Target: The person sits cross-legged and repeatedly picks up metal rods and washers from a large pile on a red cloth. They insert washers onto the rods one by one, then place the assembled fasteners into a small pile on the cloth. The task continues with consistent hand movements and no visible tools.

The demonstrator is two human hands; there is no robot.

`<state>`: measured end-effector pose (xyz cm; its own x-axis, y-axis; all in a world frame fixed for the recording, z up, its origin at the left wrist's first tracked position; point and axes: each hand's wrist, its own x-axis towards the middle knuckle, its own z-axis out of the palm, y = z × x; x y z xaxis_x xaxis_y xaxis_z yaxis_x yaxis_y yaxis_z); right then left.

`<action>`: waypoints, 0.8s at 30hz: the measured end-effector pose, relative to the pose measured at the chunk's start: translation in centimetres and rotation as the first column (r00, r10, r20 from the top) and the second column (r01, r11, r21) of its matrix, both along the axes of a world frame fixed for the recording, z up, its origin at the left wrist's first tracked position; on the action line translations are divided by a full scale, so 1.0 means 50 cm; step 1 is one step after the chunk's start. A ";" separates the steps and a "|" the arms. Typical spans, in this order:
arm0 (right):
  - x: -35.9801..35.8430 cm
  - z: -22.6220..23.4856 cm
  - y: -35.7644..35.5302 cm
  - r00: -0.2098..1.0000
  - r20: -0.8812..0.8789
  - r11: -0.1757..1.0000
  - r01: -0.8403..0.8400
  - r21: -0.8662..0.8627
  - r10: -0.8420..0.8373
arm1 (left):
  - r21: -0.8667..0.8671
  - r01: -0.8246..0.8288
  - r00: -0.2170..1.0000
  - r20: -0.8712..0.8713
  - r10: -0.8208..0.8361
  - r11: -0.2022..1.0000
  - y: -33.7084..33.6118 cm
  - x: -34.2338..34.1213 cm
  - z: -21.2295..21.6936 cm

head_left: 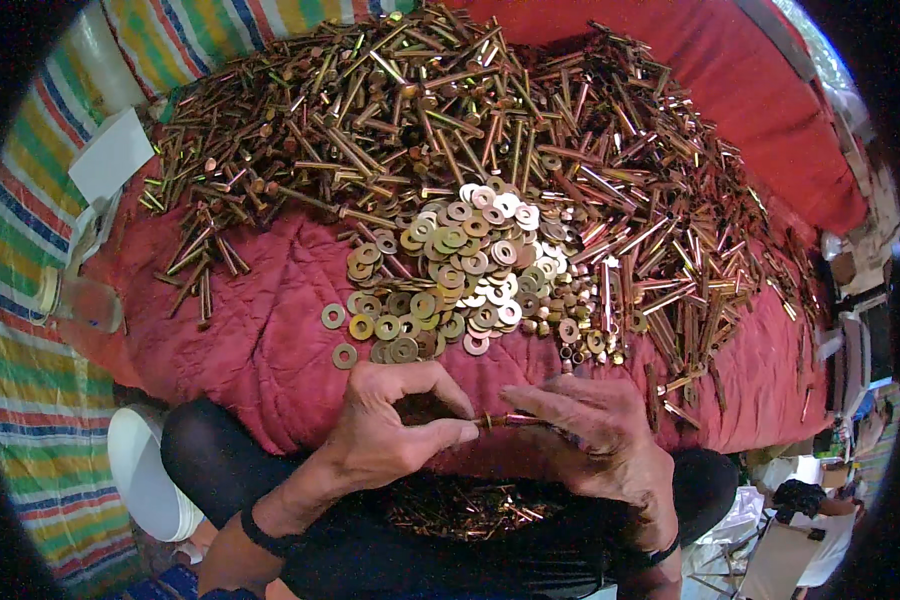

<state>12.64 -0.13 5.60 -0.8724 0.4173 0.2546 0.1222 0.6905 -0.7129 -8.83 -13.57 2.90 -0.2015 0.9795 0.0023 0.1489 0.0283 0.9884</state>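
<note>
Head view: red quilted cloth [260, 330] carries far bolt heap [490, 110], washer pile [450, 270] nearer. Left hand [390, 425] and right hand [595, 435] pinch one brass bolt [505, 421] at near centre, over lap. Bolt likely stiff, light, slick; grip shank ends. Little free room, cloth edge close.

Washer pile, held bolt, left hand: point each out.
washer pile [460, 275], head view, middle of the heap
held bolt [510, 421], head view, shaft between the hands
left hand [395, 430], head view, back of the hand
</note>
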 end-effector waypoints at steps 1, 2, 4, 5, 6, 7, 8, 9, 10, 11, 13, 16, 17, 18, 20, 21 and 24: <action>0.000 0.003 0.000 0.999 -0.039 0.996 0.009 -0.092 -0.013 | -0.031 0.044 0.999 -0.025 -0.045 0.999 -0.002 -0.004 0.003; 0.001 0.007 -0.001 0.999 -0.025 0.998 -0.021 -0.064 0.020 | -0.103 0.066 0.994 0.089 -0.057 0.992 -0.004 -0.005 0.005; -0.002 0.008 -0.002 0.990 -0.112 0.996 -0.083 -0.009 0.082 | -0.273 0.138 0.964 0.257 -0.066 0.952 -0.010 -0.002 0.010; -0.002 0.008 -0.003 0.991 -0.077 0.994 -0.103 0.049 0.106 | -0.225 0.115 0.945 0.324 -0.037 0.968 -0.005 0.004 0.006; -0.003 0.006 -0.003 0.990 -0.084 0.990 -0.105 0.098 0.113 | -0.181 0.088 0.920 0.391 -0.011 0.979 0.001 0.011 0.001; 0.000 0.006 -0.005 0.988 -0.091 0.984 -0.107 0.144 0.121 | -0.143 0.058 0.889 0.458 0.014 0.988 0.003 0.016 -0.001; -0.001 0.002 -0.009 0.989 -0.056 0.979 -0.125 0.164 0.136 | -0.190 0.048 0.863 0.502 0.055 0.981 0.004 0.022 -0.005; -0.001 -0.001 -0.011 0.987 -0.077 0.973 -0.123 0.195 0.141 | -0.236 0.039 0.835 0.542 0.098 0.971 0.003 0.028 -0.007; -0.004 -0.007 -0.015 0.977 -0.124 0.960 -0.142 0.242 0.175 | -0.281 0.033 0.802 0.580 0.142 0.959 0.002 0.035 -0.010; -0.012 -0.015 -0.020 0.968 -0.133 0.949 -0.174 0.262 0.214 | -0.229 0.080 0.847 0.529 0.055 0.970 0.003 0.037 -0.015; -0.033 -0.029 -0.035 0.956 -0.123 0.938 -0.226 0.263 0.265 | -0.109 0.160 0.911 0.398 -0.105 0.981 0.004 0.044 -0.022; -0.064 -0.037 -0.051 0.928 -0.250 0.939 -0.203 0.278 0.275 | -0.198 0.180 0.837 0.546 -0.045 0.964 0.010 0.060 -0.032; -0.067 -0.033 -0.055 0.931 -0.240 0.947 -0.218 0.237 0.274 | -0.122 0.112 0.806 0.592 -0.018 0.986 0.010 0.058 -0.031; -0.064 -0.027 -0.052 0.950 -0.218 0.962 -0.180 0.206 0.224 | -0.150 0.148 0.747 0.664 -0.011 0.978 0.011 0.056 -0.028; -0.028 -0.002 -0.031 0.978 -0.162 0.985 -0.112 0.128 0.132 | -0.193 0.224 0.608 0.794 0.018 0.955 0.008 0.046 -0.015; -0.008 0.010 -0.014 0.991 -0.135 0.988 0.041 0.150 -0.021 | -0.195 0.252 0.713 0.700 -0.046 0.948 0.014 0.041 -0.012; 0.037 0.019 0.030 0.930 0.029 0.930 0.367 0.010 -0.367 | -0.275 0.214 0.871 0.488 -0.056 0.937 0.014 0.035 0.006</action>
